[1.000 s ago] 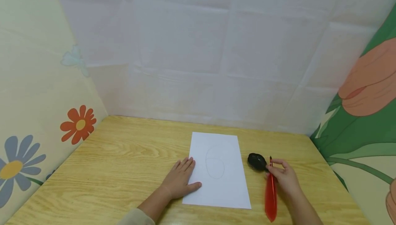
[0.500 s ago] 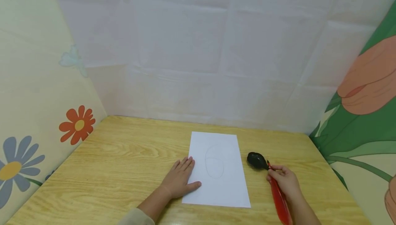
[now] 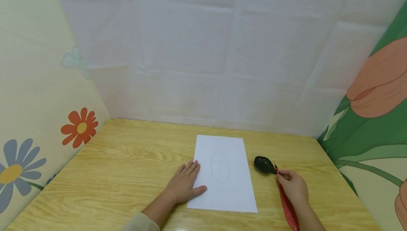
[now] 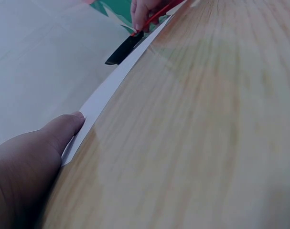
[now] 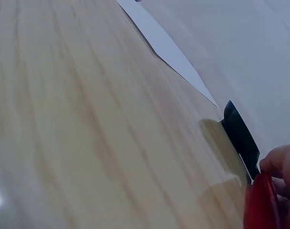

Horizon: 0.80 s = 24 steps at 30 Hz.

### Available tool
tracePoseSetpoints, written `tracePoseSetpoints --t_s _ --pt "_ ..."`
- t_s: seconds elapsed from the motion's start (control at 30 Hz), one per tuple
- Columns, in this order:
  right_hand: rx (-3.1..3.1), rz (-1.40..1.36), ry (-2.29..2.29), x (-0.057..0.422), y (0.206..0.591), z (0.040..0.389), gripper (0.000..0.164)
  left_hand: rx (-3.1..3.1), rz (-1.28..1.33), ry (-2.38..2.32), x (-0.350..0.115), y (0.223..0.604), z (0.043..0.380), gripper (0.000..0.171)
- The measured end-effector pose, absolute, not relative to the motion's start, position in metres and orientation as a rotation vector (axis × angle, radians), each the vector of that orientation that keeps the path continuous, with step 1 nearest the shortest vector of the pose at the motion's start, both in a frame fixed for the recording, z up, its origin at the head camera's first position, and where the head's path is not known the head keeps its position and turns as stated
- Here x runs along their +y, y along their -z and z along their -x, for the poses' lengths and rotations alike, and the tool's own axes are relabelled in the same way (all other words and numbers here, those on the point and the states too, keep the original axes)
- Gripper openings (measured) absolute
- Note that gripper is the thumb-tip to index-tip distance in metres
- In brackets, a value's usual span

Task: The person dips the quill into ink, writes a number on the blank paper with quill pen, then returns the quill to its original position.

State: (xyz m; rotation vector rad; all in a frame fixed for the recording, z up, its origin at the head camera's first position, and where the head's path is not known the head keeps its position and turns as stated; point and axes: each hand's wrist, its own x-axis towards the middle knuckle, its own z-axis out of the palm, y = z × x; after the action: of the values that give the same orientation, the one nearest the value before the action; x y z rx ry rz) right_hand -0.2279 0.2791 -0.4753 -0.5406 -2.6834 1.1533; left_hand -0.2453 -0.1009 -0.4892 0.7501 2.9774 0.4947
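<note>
Near the right side of the paper lies a spoon-like utensil with a black rounded head (image 3: 264,165) and a long red handle (image 3: 288,208). My right hand (image 3: 294,187) pinches it with thumb and fingers where the black neck meets the red. In the right wrist view the black head (image 5: 240,133) stands edge-on, close over the table, its shadow beside it. My left hand (image 3: 184,185) rests flat with fingers spread on the left edge of a white sheet of paper (image 3: 235,195). Thin pencil-like curved lines run across the sheet's middle.
The wood-grain table (image 3: 136,153) reaches back to a creased white cloth (image 3: 190,47). Flower-printed cloths stand on both sides, one with a red flower (image 3: 79,128) at left, another with green leaves (image 3: 375,125) at right.
The red handle has swung from nearly straight down to slanting right, under my right palm. The black head stayed almost in place. My left hand has not moved.
</note>
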Motion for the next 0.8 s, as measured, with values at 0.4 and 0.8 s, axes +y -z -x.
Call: tracePoseSetpoints --t_s 0.4,0.8 --pt "-2.712 0.539 -1.026 0.2786 0.4779 0.2280 0.031 2.973 -0.758 -0.493 -0.0986 0.4877 0.2458 0.088" --pt "-2.676 0.607 -1.011 0.2764 0.4734 0.2236 0.034 2.970 -0.758 -0.499 -0.0986 0.4892 0.2452 0.089"
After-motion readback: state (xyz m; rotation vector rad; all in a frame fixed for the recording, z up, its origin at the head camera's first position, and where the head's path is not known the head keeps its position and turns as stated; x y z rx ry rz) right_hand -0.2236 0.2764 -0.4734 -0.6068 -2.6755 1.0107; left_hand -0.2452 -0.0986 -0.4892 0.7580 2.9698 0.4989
